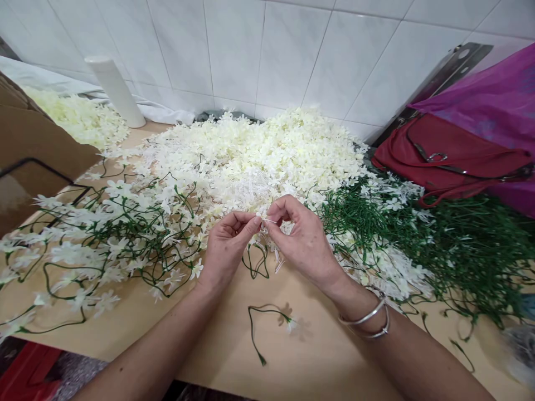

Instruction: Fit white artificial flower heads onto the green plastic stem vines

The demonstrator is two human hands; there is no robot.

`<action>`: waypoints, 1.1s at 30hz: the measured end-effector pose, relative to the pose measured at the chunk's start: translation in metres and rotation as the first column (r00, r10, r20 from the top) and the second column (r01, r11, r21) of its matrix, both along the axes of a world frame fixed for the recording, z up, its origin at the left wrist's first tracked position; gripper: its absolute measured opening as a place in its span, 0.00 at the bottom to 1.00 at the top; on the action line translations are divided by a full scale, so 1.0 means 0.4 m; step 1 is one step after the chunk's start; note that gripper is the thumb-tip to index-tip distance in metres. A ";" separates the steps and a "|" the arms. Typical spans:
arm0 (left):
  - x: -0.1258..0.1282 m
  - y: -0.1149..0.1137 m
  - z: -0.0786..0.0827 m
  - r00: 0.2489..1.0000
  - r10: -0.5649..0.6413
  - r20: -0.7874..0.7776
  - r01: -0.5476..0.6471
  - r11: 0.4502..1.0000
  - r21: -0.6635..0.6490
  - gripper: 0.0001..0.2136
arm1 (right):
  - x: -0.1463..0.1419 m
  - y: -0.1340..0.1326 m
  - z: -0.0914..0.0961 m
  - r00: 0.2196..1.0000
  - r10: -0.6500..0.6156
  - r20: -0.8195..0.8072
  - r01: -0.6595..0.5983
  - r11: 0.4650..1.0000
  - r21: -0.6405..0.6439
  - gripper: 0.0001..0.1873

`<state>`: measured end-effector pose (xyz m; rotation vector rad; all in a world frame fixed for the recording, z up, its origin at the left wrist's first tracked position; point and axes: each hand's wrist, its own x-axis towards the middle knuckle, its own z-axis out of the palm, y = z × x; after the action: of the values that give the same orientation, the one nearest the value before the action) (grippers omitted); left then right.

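L hand (225,242) & R hand (303,239) pinch a wht flower (262,215) btwn fingertips, nr side of heap (288,147); stemmed pcs (119,239) L of heap look done, heap & green stems (476,245) R of it appear left.

A pale wooden bench (313,356) carries a big heap (292,142) of cream-white blossoms. Left of the heap, as the worker faces it, I see stemmed flowers (119,239) sprawled in a tangle; right of it lies a mass of green stems (472,253). A white tube (113,92) stands behind it to the left, and one loose flower (289,322) lies in front.
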<state>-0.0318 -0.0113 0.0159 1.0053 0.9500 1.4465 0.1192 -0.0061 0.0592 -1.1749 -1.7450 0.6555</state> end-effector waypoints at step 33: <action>-0.153 -0.259 -0.030 0.462 -0.050 -0.885 0.752 0.552 0.361 0.16 | 0.146 -0.122 -0.062 0.944 0.090 -0.317 -0.164 0.963 -0.213 0.07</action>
<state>-0.0929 -0.1151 0.0037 2.5096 0.5337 0.7936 0.1777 -0.0549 0.0345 -1.0571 -1.5171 1.0905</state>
